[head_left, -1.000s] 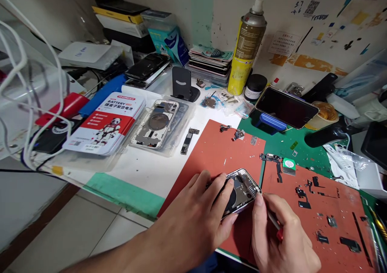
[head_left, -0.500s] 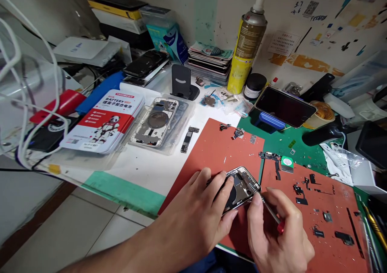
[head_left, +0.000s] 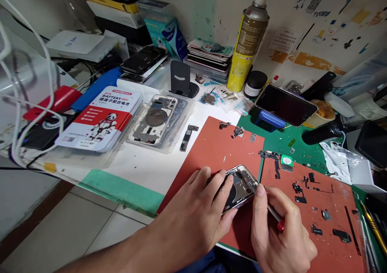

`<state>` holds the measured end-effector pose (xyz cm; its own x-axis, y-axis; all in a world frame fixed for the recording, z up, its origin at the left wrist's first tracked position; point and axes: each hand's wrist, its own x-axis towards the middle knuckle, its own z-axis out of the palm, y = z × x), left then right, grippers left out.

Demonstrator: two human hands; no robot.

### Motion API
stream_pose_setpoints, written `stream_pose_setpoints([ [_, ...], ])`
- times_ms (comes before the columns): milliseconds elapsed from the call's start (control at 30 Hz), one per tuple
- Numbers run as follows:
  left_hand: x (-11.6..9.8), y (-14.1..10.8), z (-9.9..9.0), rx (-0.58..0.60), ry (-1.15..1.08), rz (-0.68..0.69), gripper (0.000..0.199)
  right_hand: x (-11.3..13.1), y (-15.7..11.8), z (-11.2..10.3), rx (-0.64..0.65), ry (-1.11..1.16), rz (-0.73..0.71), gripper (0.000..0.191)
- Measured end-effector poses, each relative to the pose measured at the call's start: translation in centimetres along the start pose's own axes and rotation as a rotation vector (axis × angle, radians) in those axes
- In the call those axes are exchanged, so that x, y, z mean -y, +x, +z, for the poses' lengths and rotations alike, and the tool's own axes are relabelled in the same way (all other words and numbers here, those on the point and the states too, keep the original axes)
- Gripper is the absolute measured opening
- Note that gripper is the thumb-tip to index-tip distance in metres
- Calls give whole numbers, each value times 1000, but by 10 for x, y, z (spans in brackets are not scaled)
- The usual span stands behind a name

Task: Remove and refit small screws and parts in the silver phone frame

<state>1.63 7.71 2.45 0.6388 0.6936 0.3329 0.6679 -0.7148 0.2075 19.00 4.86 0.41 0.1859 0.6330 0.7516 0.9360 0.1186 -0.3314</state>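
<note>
My left hand [head_left: 208, 208] is closed over the near-left side of an opened phone housing [head_left: 242, 184], its fingers across the inside and the thumb along the lower edge. The housing is tilted above the red mat [head_left: 208, 144], its bare interior showing metal plates and a black round pad. In my right hand [head_left: 281, 224], a slim metal tool [head_left: 273, 212] with a red end is pinched between thumb and fingers. Its working tip is at the housing's right edge, mostly hidden by my thumb, so I cannot make out whether it touches.
Small phone parts [head_left: 299, 192] lie scattered on the right mat. A logic board [head_left: 189, 138] and another phone housing [head_left: 155, 118] sit to the left, near a battery box [head_left: 102, 120]. A spray can [head_left: 248, 43] and a propped phone [head_left: 286, 105] stand behind.
My right hand has shifted slightly to the right with the tool, the thumb rising a little at the housing's edge. My left hand keeps its hold on the housing. The view has shifted slightly.
</note>
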Motion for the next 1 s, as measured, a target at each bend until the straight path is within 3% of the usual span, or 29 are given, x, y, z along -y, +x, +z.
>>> stream_pose_setpoints([
  [233,0,-1,0,7,-22,-21,42,3,-1,-3,61,29,24,8],
  [433,0,1,-1,-7,0,-4,38,1,-3,2,-34,-2,16,11],
  [667,0,-1,0,17,-8,-5,41,3,-3,-3,52,32,18,8],
  [1000,-1,-1,-1,-6,-1,-18,39,9,-2,5,-74,13,128,10],
])
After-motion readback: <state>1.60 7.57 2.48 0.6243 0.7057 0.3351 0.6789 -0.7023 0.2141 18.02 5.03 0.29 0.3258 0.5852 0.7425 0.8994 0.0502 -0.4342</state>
